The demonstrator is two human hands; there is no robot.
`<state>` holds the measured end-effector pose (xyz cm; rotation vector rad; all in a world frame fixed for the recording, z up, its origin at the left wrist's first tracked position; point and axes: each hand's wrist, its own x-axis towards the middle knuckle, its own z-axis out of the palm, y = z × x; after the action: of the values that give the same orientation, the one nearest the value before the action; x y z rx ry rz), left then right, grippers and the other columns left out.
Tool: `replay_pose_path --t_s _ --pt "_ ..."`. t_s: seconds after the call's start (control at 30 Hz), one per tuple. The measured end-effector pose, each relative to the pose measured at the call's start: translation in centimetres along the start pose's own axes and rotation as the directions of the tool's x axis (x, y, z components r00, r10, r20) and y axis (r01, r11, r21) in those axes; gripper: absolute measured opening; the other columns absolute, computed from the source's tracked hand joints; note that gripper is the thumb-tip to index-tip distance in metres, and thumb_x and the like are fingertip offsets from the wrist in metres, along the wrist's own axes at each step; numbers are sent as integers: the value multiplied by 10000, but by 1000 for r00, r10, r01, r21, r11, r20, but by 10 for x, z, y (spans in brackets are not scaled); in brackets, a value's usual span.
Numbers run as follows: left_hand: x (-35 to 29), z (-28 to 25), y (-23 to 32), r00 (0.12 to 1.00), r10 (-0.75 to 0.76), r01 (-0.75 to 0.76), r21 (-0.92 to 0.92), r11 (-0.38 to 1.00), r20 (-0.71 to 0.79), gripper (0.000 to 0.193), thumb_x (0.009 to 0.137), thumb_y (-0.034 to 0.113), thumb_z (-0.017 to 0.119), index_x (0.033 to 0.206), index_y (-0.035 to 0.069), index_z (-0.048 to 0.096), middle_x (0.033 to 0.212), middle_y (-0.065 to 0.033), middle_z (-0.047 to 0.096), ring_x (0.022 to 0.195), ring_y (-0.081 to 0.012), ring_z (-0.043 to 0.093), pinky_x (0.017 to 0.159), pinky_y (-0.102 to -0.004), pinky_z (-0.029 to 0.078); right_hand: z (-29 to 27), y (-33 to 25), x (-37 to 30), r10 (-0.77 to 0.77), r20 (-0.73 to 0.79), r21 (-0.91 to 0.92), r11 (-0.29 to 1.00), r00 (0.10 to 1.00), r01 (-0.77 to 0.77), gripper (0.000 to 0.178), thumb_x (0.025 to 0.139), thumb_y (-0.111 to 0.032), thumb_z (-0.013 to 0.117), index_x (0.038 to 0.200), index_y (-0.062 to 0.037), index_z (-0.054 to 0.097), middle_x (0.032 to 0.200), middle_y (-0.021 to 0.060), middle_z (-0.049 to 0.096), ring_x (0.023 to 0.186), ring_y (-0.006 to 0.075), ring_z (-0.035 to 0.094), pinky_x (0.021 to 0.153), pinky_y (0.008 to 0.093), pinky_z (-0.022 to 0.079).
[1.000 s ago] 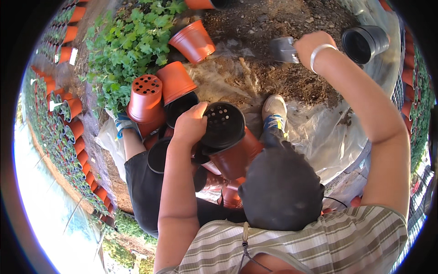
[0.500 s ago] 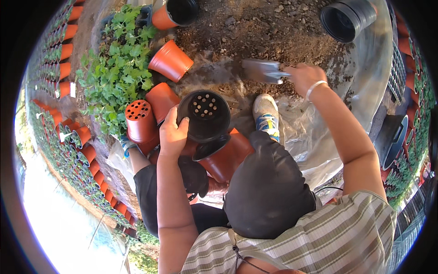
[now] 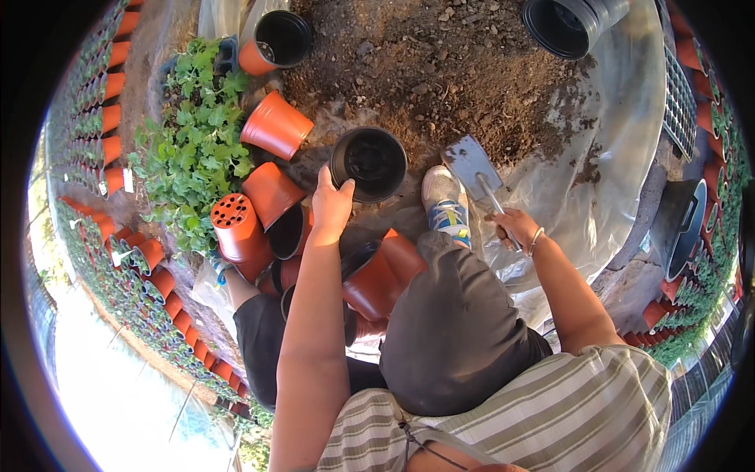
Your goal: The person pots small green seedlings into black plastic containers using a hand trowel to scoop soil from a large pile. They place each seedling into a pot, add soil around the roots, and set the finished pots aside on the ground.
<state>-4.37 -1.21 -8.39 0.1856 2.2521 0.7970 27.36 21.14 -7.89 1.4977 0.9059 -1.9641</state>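
Observation:
My left hand (image 3: 332, 206) grips the rim of a plant pot (image 3: 368, 164) with a dark inside, its mouth facing up toward me. Something dark covers its bottom, though I cannot make out how deep. My right hand (image 3: 516, 230) is closed round the handle of a trowel (image 3: 473, 165). The trowel's flat metal blade points up and left, beside my shoe (image 3: 445, 195), and shows only specks of soil. Beyond both hands spreads loose brown soil (image 3: 440, 94) on a plastic sheet (image 3: 605, 157).
Several orange pots (image 3: 277, 126) lie tipped left of the held pot, and more (image 3: 381, 275) lie between my legs. A tray of green seedlings (image 3: 193, 149) stands at the left. Stacked black pots (image 3: 570, 27) lie far right, near an empty cell tray (image 3: 679, 106).
The trowel has swung from the soil back toward me and come to rest near my shoe. My left hand has shifted the pot slightly right; its drain holes no longer show.

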Motion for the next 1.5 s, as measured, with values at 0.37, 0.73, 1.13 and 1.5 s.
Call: replay_pose_path --t_s 0.37,0.73,1.13,1.5 --pt "0 3 6 1000 -14 18 -215 976 22 564 835 152 632 1345 33 423 1218 -191 595 1129 -290 580 957 -365 436 64 -93 116 -290 25 117 951 957 285 233 911 -237 602 955 -10 582 587 43 517 406 122 460 386 268 358" --pt "-5 8 13 997 65 -67 -61 996 -36 583 816 166 625 1347 52 413 1243 -232 560 1144 -389 544 950 -420 437 85 -94 15 -683 -124 -681 586 720 439 406 843 -312 654 1162 -70 589 787 147 656 688 268 638 642 363 505" --pt "-14 0 8 1000 6 -3 90 996 -31 587 823 153 614 1359 89 385 1136 -241 610 1082 -412 566 917 -447 451 94 -64 29 -621 -134 -372 754 772 542 398 841 -137 684 1202 -8 578 702 3 581 509 72 507 472 216 409" --pt "-10 -10 22 785 526 -615 312 724 326 292 802 71 570 1091 39 597 1067 -201 620 1014 -368 593 858 -435 492 94 -48 82 -343 -223 1 936 913 352 283 845 -86 621 1121 -31 588 711 23 568 541 91 522 453 238 416"
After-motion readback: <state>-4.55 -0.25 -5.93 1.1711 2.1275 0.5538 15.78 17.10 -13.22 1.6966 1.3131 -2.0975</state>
